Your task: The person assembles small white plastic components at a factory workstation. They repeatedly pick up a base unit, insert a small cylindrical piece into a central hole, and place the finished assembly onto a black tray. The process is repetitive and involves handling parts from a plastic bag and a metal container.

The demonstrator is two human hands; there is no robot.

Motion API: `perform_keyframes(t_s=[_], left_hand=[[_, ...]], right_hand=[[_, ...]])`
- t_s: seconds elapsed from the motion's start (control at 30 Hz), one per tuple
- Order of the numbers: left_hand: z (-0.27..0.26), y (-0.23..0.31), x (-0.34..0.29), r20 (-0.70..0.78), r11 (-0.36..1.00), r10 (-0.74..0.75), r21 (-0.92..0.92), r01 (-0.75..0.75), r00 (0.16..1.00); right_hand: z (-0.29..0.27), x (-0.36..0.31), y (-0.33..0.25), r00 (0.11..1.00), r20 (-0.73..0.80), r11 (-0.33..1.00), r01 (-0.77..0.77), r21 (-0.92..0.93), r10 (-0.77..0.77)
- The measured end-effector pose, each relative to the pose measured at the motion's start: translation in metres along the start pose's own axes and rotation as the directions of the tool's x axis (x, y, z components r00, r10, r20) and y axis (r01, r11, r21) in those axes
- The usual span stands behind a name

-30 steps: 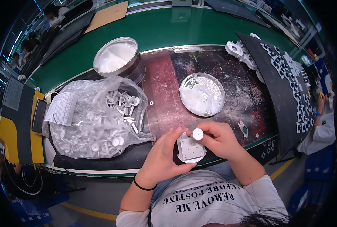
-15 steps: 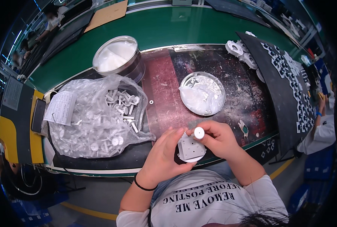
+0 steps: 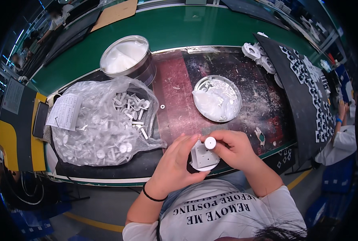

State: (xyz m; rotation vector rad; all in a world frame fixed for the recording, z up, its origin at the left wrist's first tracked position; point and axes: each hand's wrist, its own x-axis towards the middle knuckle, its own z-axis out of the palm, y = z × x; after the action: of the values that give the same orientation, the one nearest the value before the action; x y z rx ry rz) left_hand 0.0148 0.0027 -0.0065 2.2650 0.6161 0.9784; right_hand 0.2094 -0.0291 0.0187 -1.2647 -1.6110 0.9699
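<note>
Left hand (image 3: 173, 162) gripped a white, round-ended plastic housing (image 3: 204, 158) between thumb and fingers. Right hand (image 3: 233, 149), just beside the left, pinched a white, round, toothed plastic gear (image 3: 210, 143) at its fingertips

I've got the dish (image 3: 208, 83) on the bench (image 3: 173, 84); left of it sits the bag (image 3: 92, 96), a ring (image 3: 162, 107) between the two; behind it, to the left, stands the tub (image 3: 144, 72); right of it runs the board (image 3: 289, 87); before it, my left hand (image 3: 177, 162) has the housing (image 3: 205, 158), my right (image 3: 234, 149) a gear (image 3: 210, 143).
</note>
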Motion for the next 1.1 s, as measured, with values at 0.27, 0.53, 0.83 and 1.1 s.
perform_keyframes(t_s=[0.27,0.53,0.83,1.1], left_hand=[[-0.003,0.001,-0.004,-0.071,0.984,-0.130,-0.136,0.119,0.989],[-0.038,0.000,0.100,0.014,0.988,-0.154,0.037,0.153,0.988],[-0.010,-0.145,0.235,-0.370,0.826,-0.320,0.341,0.448,0.872],[-0.011,-0.212,0.244,-0.457,0.812,-0.430,0.181,0.555,0.779]], right_hand=[[-0.032,-0.033,0.015,0.964,-0.222,0.985,-0.122,0.123,0.148],[-0.057,-0.074,0.042,0.904,-0.356,0.923,0.095,-0.372,-0.237],[-0.063,-0.068,0.044,0.890,-0.327,0.907,0.184,-0.379,-0.317],[-0.068,-0.072,0.047,0.900,-0.295,0.916,0.214,-0.338,-0.320]])
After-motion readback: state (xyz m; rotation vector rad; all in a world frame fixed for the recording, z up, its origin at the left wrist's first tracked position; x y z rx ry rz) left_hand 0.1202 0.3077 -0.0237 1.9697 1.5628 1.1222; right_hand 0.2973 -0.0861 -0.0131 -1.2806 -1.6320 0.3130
